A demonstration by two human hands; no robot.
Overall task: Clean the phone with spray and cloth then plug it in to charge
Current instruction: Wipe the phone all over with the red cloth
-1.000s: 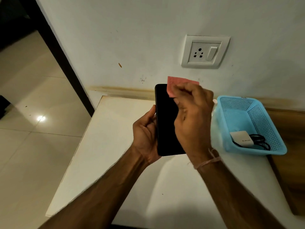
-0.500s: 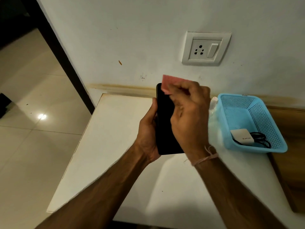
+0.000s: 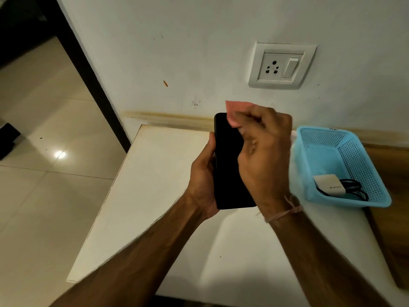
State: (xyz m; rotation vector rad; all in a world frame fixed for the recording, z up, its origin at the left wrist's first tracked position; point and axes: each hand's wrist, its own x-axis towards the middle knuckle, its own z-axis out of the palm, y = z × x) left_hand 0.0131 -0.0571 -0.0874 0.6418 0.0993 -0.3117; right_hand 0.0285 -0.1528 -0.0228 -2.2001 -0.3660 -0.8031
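Left hand [image 3: 204, 180] grips black smartphone [image 3: 228, 160] by edge, above white table [image 3: 155, 185]. Right hand [image 3: 263, 156] pinches pink cloth [image 3: 235, 110] against screen top. White charger [image 3: 329, 185] lies in blue basket [image 3: 354, 151].

One head-worn wide-angle view, aimed forward and down.

The camera looks from above the near edge of the white surface [image 3: 155, 191] toward the wall [image 3: 177, 41] along its far edge. Both forearms enter from the bottom of the frame. Close to the lens at mid-frame, the left hand [image 3: 203, 180] grips the phone [image 3: 225, 162] and the right hand [image 3: 263, 156] pinches the cloth [image 3: 236, 106]. The wall socket [image 3: 282, 65] sits upper right, the blue basket [image 3: 321, 138] by the surface's right edge, and tiled floor [image 3: 44, 207] fills the frame beyond its left edge.
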